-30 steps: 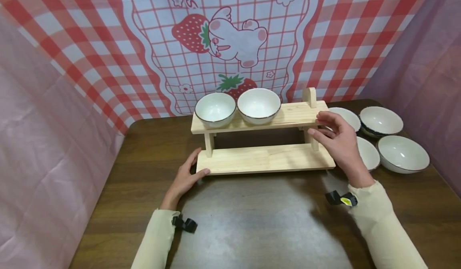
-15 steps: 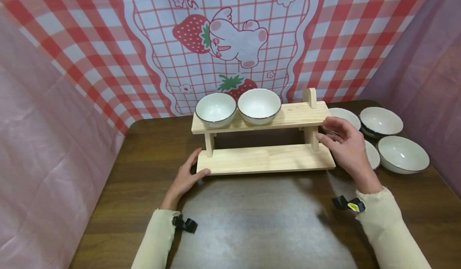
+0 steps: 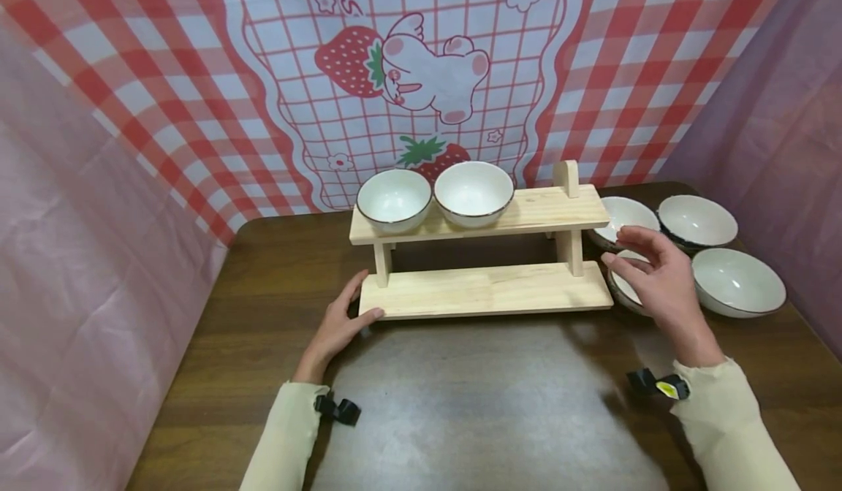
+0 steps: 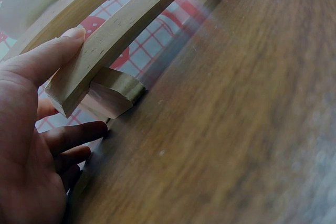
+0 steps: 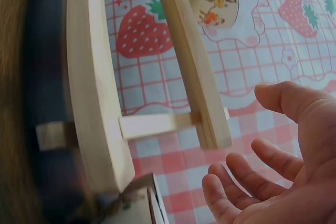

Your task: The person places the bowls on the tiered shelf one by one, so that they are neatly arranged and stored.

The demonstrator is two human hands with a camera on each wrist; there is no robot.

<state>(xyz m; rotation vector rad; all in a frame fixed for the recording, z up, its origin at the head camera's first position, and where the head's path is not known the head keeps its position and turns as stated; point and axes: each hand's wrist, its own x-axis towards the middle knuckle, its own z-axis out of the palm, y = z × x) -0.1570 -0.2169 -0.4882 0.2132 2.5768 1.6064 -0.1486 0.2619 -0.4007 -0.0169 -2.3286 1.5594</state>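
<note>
On the desk (image 3: 421, 410), the wooden rack (image 3: 487, 291) stands lengthwise before the person; a tug or lift at one end only could swing or tilt it. In such a jolt, the right rack bowl (image 3: 474, 188) and left rack bowl (image 3: 395, 197), close together on the upper board with no raised front edge, might slide or knock rims. Off the rack's right end, the near-right bowl (image 3: 738, 281) could be struck by the near-left bowl (image 3: 625, 291) if the rack were pushed that way. The right hand (image 3: 667, 286) has its fingers parted in a loose curve, holding nothing, above that group; lowered carelessly, it could tip a rim. The left hand (image 3: 337, 324) grips the lower board's left end, thumb on top, and a slip there would leave the rack unsteadied. As for what is hidden, the desk's near edge lies out of frame, the right hand covers part of the near-left bowl, and whether the far-right bowl (image 3: 697, 221) is single or stacked cannot be told. Smallest of all, some left fingertips disappear behind the board, so how firmly they press is unclear.
</note>
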